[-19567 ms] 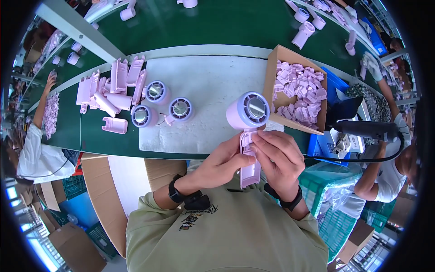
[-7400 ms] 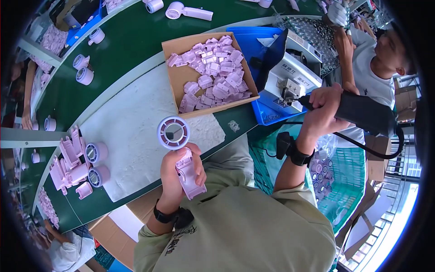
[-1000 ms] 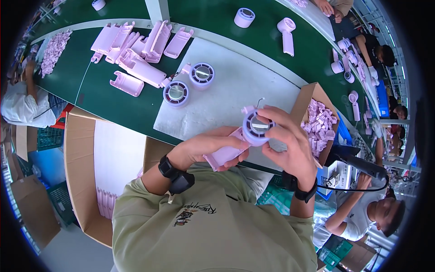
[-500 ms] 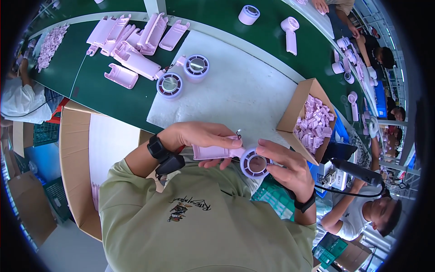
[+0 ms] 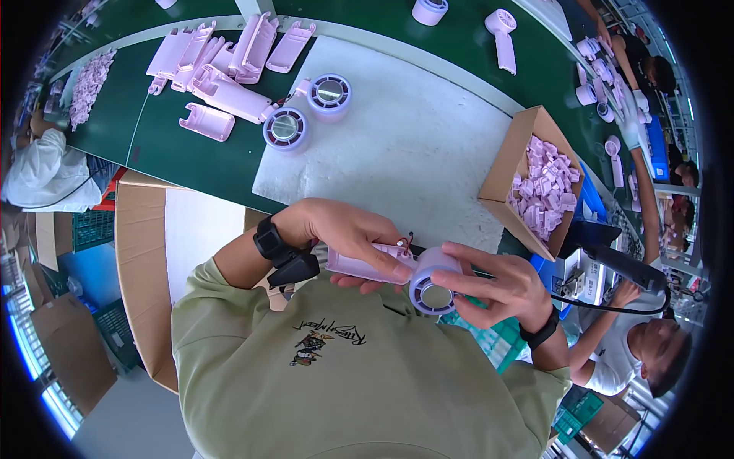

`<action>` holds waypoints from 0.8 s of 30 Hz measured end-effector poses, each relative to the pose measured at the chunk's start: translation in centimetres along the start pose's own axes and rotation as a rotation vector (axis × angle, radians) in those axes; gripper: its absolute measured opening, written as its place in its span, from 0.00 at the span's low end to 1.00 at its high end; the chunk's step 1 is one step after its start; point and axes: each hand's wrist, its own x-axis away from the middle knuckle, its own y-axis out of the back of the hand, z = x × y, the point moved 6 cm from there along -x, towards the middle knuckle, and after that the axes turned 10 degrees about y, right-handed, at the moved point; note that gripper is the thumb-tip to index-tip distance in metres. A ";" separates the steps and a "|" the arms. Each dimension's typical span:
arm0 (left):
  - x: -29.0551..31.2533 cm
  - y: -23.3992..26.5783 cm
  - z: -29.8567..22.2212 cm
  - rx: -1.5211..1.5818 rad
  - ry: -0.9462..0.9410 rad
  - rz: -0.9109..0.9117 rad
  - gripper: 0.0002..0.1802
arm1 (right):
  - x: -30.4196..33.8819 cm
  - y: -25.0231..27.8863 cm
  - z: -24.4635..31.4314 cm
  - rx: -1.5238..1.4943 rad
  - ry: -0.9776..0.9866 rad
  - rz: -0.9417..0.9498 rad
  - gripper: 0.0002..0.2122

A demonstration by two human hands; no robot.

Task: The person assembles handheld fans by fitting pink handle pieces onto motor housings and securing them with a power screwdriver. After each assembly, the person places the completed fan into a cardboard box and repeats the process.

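Close to my body I hold a small handheld fan with a pink handle shell (image 5: 353, 265) and a round lilac fan head (image 5: 437, 267). My left hand (image 5: 358, 237) is closed round the handle shell, its thumb along the top near the neck. My right hand (image 5: 501, 284) grips the fan head between thumb and fingers. Thin wires (image 5: 408, 243) stick up where handle and head meet. Beyond my hands, two more fan heads (image 5: 286, 128) (image 5: 330, 93) rest on the left part of a white mat (image 5: 397, 130), beside a pile of pink handle shells (image 5: 229, 93).
A cardboard box (image 5: 501, 172) of small pink parts stands at the right of the mat. A large open carton (image 5: 141, 268) is at my left. Finished-looking fans (image 5: 502, 42) lie on the green belt (image 5: 459, 46). Co-workers (image 5: 623, 344) sit to the right; a dark tool (image 5: 627, 268) hangs there.
The fan head has tilted in my right hand, so its side wall now shows. My left thumb has slid lower along the shell's neck end. The whole view has shifted slightly.
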 end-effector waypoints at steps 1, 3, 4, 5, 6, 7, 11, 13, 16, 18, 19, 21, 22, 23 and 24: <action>-0.1 0.0 -0.2 -0.032 0.009 -0.007 0.17 | -0.1 0.1 0.1 -0.018 0.000 0.020 0.23; -0.3 -0.1 -0.2 -0.065 0.023 -0.012 0.17 | -0.2 0.3 0.3 -0.052 0.002 0.060 0.22; -0.4 -0.2 -0.5 -0.097 -0.016 -0.031 0.17 | 0.1 0.3 0.2 -0.049 -0.002 0.054 0.22; -0.5 -0.3 -0.7 -0.129 -0.054 -0.050 0.17 | 0.4 0.4 -0.1 -0.035 0.001 0.037 0.20; -0.5 -0.4 -1.0 -0.161 -0.094 -0.069 0.17 | 0.7 0.6 -0.3 -0.020 0.004 0.021 0.19; -0.6 -0.7 -0.9 -0.165 -0.089 -0.065 0.17 | 0.8 0.7 -0.4 -0.005 0.007 0.004 0.19; -0.7 -0.6 -1.0 -0.010 -0.155 -0.258 0.18 | 0.5 2.8 -2.0 0.340 -0.252 -0.043 0.25; -0.7 -0.1 -1.3 0.039 -0.318 -0.480 0.16 | 0.3 2.9 -1.2 0.236 -0.404 -0.127 0.25; -1.6 -0.2 -1.9 0.049 -0.461 -0.628 0.17 | 0.1 2.1 -0.7 0.029 -0.729 -0.301 0.25; -1.9 -0.5 -2.3 0.055 -0.586 -0.723 0.20 | -1.1 0.5 -1.4 -0.040 -0.861 -0.369 0.25; -2.2 -0.6 -2.3 0.047 -0.582 -0.720 0.20 | -1.1 0.1 -2.0 -0.077 -0.920 -0.403 0.25; -2.3 -0.4 -2.3 0.040 -0.581 -0.827 0.24 | -1.0 -0.1 -2.6 -0.037 -0.885 -0.370 0.25; -2.2 -0.1 -2.2 0.036 -0.581 -0.882 0.26 | -1.1 -0.3 -2.9 0.000 -0.849 -0.327 0.25; -2.3 0.1 -2.1 0.028 -0.578 -0.879 0.26 | -1.2 -0.5 -3.1 0.036 -0.813 -0.284 0.25; -2.4 0.1 -2.2 -0.042 -0.600 -0.899 0.26 | -1.0 -0.6 -3.4 0.038 -0.814 -0.289 0.25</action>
